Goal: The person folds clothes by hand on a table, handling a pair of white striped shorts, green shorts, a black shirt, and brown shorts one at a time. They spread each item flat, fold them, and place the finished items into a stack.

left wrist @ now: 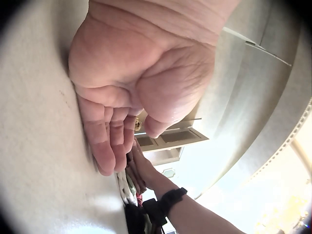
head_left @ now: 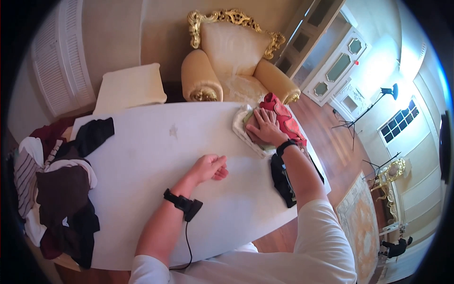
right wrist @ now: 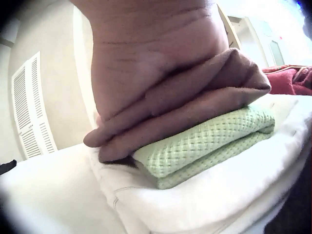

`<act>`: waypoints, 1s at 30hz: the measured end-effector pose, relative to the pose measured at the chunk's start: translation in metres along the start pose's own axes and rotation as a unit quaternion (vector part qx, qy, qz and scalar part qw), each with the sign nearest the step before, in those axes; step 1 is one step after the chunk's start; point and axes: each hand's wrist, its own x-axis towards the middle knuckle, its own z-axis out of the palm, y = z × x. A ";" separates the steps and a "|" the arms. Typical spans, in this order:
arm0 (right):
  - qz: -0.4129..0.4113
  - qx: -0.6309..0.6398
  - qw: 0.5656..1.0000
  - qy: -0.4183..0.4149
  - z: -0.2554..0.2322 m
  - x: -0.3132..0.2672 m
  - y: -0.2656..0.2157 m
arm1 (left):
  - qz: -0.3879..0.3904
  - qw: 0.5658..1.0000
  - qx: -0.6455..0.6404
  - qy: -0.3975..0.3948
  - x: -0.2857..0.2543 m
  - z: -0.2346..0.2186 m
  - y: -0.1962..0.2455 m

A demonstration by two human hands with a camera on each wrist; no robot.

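The right hand [head_left: 267, 127] lies flat with spread fingers on a folded brown cloth [right wrist: 195, 105]. Beneath that cloth is a folded green waffle-textured cloth [right wrist: 204, 146], which rests on folded white fabric [right wrist: 195, 207]. Red folded fabric [head_left: 283, 118] sits right beside this stack. On the white table [head_left: 137, 161], the left hand [head_left: 208, 169] rests on its side, fingers loosely bent and holding nothing; its palm [left wrist: 141, 68] shows in the left wrist view. Part of the brown cloth is hidden under the right hand.
A heap of mixed clothes [head_left: 61, 189] covers the table's left end. Black folded fabric [head_left: 282, 182] lies near the right edge, close to the right forearm. Beyond the far edge stand a gold-trimmed armchair [head_left: 231, 57] and a small cream table [head_left: 132, 87].
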 end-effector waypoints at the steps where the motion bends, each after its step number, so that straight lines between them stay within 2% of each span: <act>1: -0.023 0.007 1.000 0.010 0.006 0.004 0.008 | -0.002 1.000 -0.007 -0.005 0.002 -0.001 -0.003; 5: -0.089 0.039 0.995 0.021 0.025 0.010 0.036 | 0.002 1.000 -0.015 0.003 0.003 0.000 -0.005; 6: -0.175 -0.052 0.983 0.001 0.029 0.015 0.047 | -0.003 1.000 -0.011 0.001 0.002 0.001 -0.004; 8: -0.096 0.019 0.995 -0.015 0.016 0.002 0.028 | -0.010 1.000 -0.005 0.000 0.000 0.001 -0.001; 9: -0.046 0.021 0.998 -0.031 0.028 0.007 0.033 | -0.010 1.000 -0.005 0.001 0.000 0.001 0.000; 12: -0.012 0.050 0.997 -0.062 0.024 0.009 0.024 | -0.015 1.000 0.005 0.010 -0.005 0.003 0.005; 15: -0.021 0.041 0.997 -0.065 0.030 0.012 0.029 | -0.018 1.000 0.014 0.011 -0.008 0.003 0.010; 18: -0.068 -0.051 0.993 -0.078 0.058 0.027 0.057 | -0.022 1.000 0.017 0.015 -0.010 0.004 0.012; 20: 0.007 0.041 0.994 -0.098 0.029 0.015 0.028 | -0.027 0.999 0.016 0.013 -0.011 0.003 0.012; 23: 0.006 0.053 0.994 -0.097 0.028 0.012 0.027 | -0.033 0.999 0.018 0.014 -0.011 0.002 0.013; 24: -0.004 0.030 0.996 -0.080 0.027 0.010 0.025 | -0.035 0.999 0.019 0.013 -0.011 0.002 0.013; 27: 0.020 -0.005 0.995 -0.102 0.019 0.009 0.015 | -0.037 0.999 0.020 0.012 -0.013 0.003 0.018; 30: 0.011 -0.008 0.997 -0.070 0.027 0.011 0.018 | -0.038 0.999 0.012 0.012 -0.010 0.000 0.014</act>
